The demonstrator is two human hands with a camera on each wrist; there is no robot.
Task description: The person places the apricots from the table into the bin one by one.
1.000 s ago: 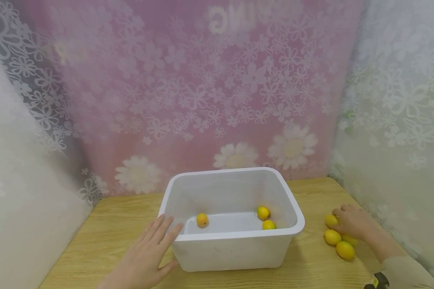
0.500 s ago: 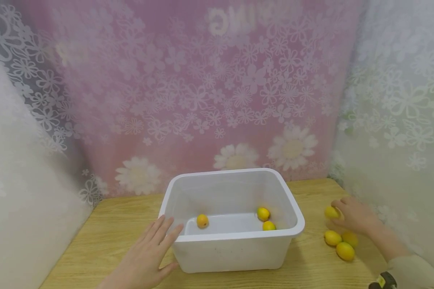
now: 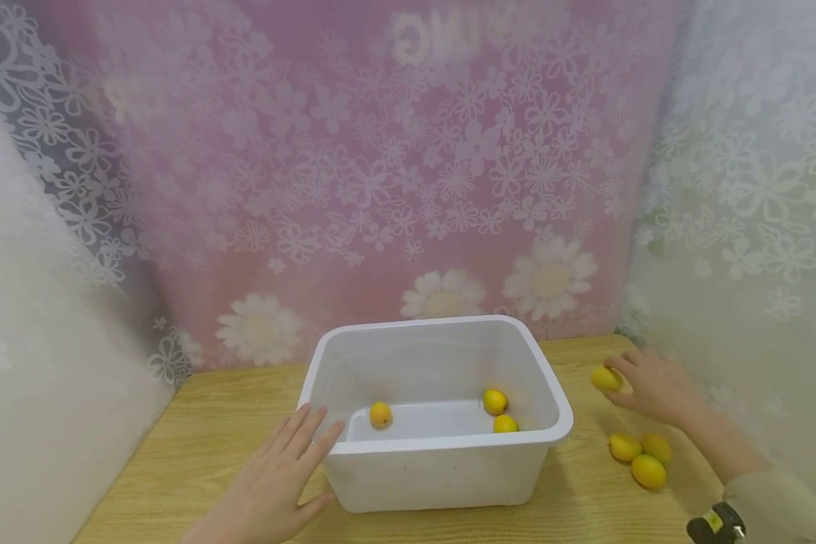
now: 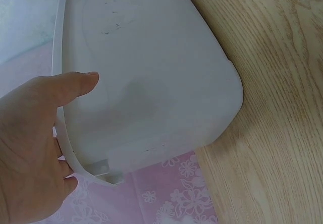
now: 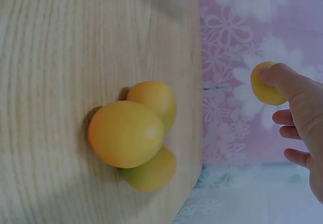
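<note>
My right hand point(image 3: 659, 387) pinches a lemon point(image 3: 607, 378) between thumb and fingers, lifted above the table right of the white plastic bin point(image 3: 435, 472). In the right wrist view, the thumb lies across that lemon point(image 5: 266, 94) and the other fingers show below it. Three more lemons point(image 3: 649, 472) sit bunched together on the table under the right forearm. My left hand point(image 3: 272, 480) rests at the bin's near left corner, fingers spread and fairly straight over the rim. The left wrist view has its thumb point(image 4: 75, 87) against the bin's outer wall.
Inside the bin lie three lemons, one point(image 3: 381, 415) toward the left and two point(image 3: 495, 401) toward the right. The wooden table point(image 3: 211, 438) meets a pink flowered backdrop point(image 3: 353, 227) behind, with pale sheets on both sides. A dark wrist device point(image 3: 715, 523) sits on the right sleeve.
My right hand has picked one lemon off the bunch and moved it up, away from me and slightly left. The left hand and the bin have stayed put.
</note>
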